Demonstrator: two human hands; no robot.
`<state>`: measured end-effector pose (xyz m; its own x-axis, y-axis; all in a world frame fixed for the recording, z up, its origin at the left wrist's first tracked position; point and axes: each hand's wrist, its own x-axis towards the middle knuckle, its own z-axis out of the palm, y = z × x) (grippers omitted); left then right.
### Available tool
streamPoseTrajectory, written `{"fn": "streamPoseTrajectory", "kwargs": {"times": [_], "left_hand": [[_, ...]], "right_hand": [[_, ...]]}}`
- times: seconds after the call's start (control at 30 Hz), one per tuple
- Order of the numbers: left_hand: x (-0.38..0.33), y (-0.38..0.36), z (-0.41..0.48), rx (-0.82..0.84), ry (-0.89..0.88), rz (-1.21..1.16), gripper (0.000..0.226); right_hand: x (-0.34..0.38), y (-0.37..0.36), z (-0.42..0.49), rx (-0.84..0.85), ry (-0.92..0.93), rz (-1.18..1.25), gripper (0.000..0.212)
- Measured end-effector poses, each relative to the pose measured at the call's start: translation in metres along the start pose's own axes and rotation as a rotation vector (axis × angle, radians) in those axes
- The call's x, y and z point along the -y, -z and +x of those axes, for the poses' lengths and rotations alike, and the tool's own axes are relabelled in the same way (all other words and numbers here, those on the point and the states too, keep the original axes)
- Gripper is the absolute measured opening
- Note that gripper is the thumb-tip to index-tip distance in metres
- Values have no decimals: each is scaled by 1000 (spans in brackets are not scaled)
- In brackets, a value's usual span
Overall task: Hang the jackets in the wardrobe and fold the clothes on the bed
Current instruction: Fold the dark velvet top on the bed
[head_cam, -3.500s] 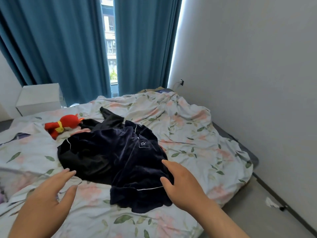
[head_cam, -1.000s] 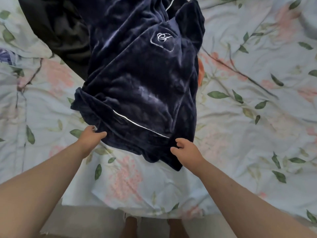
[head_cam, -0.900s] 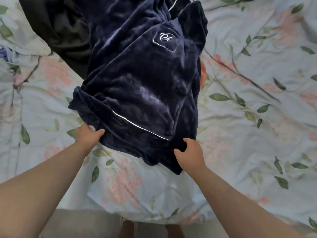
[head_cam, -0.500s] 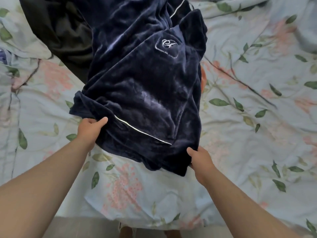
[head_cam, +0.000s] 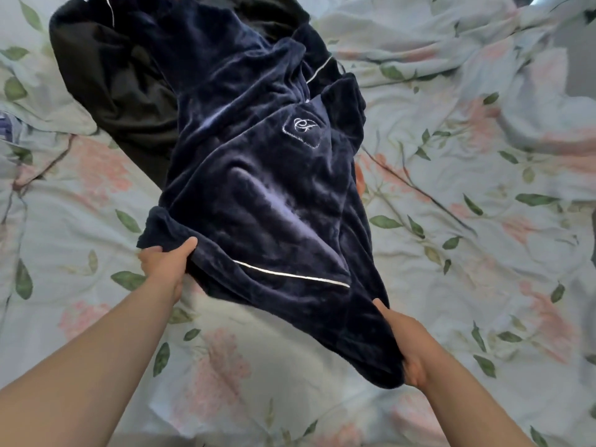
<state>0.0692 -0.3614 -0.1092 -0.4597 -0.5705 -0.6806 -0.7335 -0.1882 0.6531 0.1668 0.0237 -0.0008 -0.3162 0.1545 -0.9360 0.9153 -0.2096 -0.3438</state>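
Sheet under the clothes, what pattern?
The sheet is pale with pink flowers and green leaves; head view.

Place: a home bedroom was indicated.
Bed: a bed (head_cam: 467,285) was seen from above, spread with a rumpled duvet cover (head_cam: 80,221) printed with pink flowers and green leaves.
Clothes: a white-piped, monogrammed navy velour garment (head_cam: 258,188) of a nightwear kind was laid loosely across the bed; a black garment (head_cam: 113,91) was partly covered by it.

Robe (head_cam: 264,188) on bed (head_cam: 483,253), atop garment (head_cam: 113,91).
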Motion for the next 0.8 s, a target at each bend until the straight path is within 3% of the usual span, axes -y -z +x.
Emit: {"fn": "streamPoseTrajectory", "kwargs": {"times": [0.07,0.17,0.23,0.47,0.6,0.73,0.8], "left_hand": [[-2,-3,-4,59,11,-89,82],[-5,-4,-9,133,63,-132,62],[-14,1,-14,186,68,-164,44],[-72,42,-71,202,124,-454,34],[-103,74,-115,125,118,-550,47],[-125,103,-162,-135,137,-479,92],[-130,113,-182,-195,84,-420,90]], "right_hand": [[6,10,-9,0,1,15,41],[17,24,-22,30,-5,38,35],[24,30,-31,54,10,41,42],[45,40,-78,245,98,69,40],[58,54,-112,322,186,106,39],[68,69,-155,375,250,157,45],[72,79,-176,366,275,153,45]]}}
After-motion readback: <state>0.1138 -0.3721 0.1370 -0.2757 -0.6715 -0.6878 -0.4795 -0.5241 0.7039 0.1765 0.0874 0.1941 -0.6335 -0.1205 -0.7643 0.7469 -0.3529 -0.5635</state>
